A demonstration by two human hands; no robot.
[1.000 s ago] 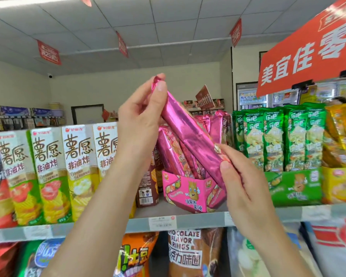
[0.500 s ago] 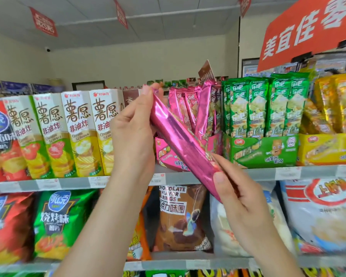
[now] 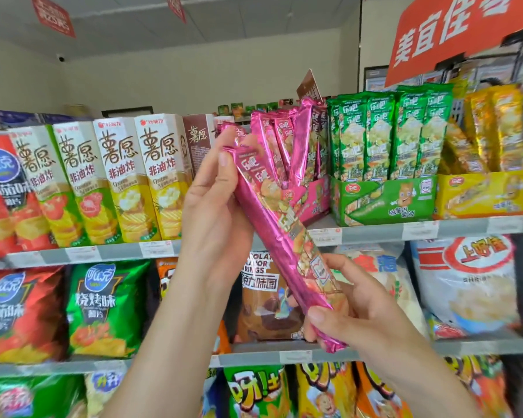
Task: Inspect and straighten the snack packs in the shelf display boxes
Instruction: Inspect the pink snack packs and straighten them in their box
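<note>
I hold a long pink foil snack pack [image 3: 280, 236] slanted in front of the shelves, its printed face turned toward me. My left hand [image 3: 218, 206] pinches its top end; my right hand [image 3: 354, 309] grips its bottom end. Behind it on the upper shelf stands the pink display box [image 3: 314, 200], with several more pink packs [image 3: 290, 140] leaning at uneven angles inside. To the right are a green display box [image 3: 384, 200] with upright green packs [image 3: 390, 131] and a yellow display box [image 3: 489, 191] with leaning yellow packs [image 3: 495, 128].
Tall chip cartons [image 3: 115, 176] line the upper shelf on the left. The shelf edge [image 3: 375, 232] carries price tags. Large chip bags [image 3: 106, 309] and a brown chocolate rings bag [image 3: 269, 309] fill the shelf below. A red sign [image 3: 453, 28] hangs at upper right.
Both hands have lowered the pink pack from above the display box to below the shelf edge and turned it, so its printed face now shows. The camera has tilted downward.
</note>
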